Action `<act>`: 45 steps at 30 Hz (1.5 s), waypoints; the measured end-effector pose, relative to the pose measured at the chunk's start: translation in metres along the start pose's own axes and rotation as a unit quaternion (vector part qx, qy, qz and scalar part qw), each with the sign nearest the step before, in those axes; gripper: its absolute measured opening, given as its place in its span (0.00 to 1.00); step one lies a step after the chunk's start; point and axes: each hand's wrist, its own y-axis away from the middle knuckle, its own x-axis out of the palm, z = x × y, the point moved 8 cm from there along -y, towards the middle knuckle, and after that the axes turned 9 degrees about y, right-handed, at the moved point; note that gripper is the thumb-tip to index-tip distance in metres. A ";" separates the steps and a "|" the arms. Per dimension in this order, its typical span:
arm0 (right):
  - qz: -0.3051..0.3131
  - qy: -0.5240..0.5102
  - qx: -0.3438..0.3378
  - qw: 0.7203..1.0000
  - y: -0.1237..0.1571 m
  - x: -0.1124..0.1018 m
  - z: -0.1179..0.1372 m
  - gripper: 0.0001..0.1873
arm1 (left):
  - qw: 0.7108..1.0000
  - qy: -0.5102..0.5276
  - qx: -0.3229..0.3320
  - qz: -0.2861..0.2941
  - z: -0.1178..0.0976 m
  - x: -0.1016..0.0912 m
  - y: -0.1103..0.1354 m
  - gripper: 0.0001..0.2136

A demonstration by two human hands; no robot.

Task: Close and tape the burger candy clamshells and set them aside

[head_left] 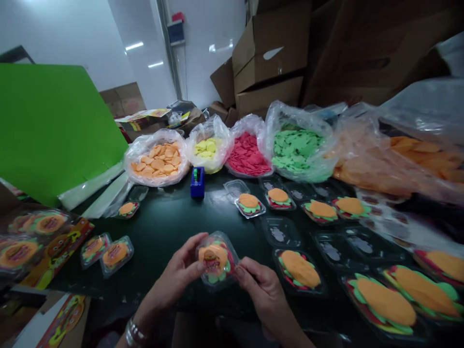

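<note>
Burger pack (216, 261) is held over the bench (170, 222), clamped at opposite edges by fingers of the left hand (177, 278) and right hand (266, 290), leaving its face in view.

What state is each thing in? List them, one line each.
Pack: apparently closed, gripped by left hand and right hand.
Red bag: open, filled.
Green bag: open, filled.
Tray: empty.
Burger tray: filled, uncovered.
Side pack: closed, lying flat.
</note>
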 end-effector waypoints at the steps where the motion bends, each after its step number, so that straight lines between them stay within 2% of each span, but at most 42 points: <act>1: 0.006 0.004 -0.002 1.000 0.001 0.001 -0.002 0.21 | 0.999 -0.037 -0.007 0.004 -0.004 -0.001 -0.002 0.23; 5: 0.038 0.039 -0.019 0.998 0.007 0.005 -0.002 0.21 | 0.986 -0.153 -0.059 0.003 -0.017 -0.004 -0.020 0.15; 9: 0.054 0.058 -0.025 0.997 0.011 0.005 0.001 0.21 | 0.980 -0.123 -0.137 0.074 -0.012 0.015 -0.034 0.14; 12: 0.061 0.048 -0.022 0.997 0.011 0.006 0.002 0.21 | 0.981 -0.099 -0.148 0.073 -0.007 0.020 -0.038 0.13; 18: 0.087 -0.003 0.015 0.996 -0.002 0.017 -0.005 0.23 | 0.985 -0.054 -0.166 -0.004 0.002 -0.001 -0.038 0.12; 23: 0.095 -0.056 0.082 0.990 -0.009 0.031 -0.024 0.24 | 0.984 -0.040 -0.169 -0.027 0.008 -0.022 -0.031 0.12; 26: 0.094 -0.057 0.109 0.988 0.004 0.034 -0.031 0.26 | 0.985 -0.021 -0.169 -0.020 0.020 -0.025 -0.021 0.13; 28: 0.096 -0.047 0.141 0.984 0.023 0.030 -0.036 0.27 | 0.980 0.003 -0.198 -0.020 0.036 -0.020 -0.009 0.13; 31: 0.132 -0.029 0.204 0.970 0.063 0.022 -0.042 0.24 | 0.971 -0.002 -0.237 -0.008 0.062 -0.001 0.016 0.13; 33: 0.152 -0.013 0.218 0.964 0.089 0.016 -0.043 0.22 | 0.973 -0.029 -0.228 0.005 0.074 0.013 0.034 0.12; 36: 0.117 0.015 0.203 0.972 0.114 0.007 -0.043 0.17 | 0.977 -0.076 -0.199 0.020 0.087 0.032 0.056 0.09; 40: 0.062 0.015 0.186 0.980 0.126 0.007 -0.044 0.09 | 0.970 -0.143 -0.194 0.047 0.099 0.048 0.073 0.08; 45: 0.078 0.058 0.154 0.983 0.125 0.011 -0.035 0.07 | 0.966 -0.182 -0.177 0.045 0.103 0.054 0.084 0.08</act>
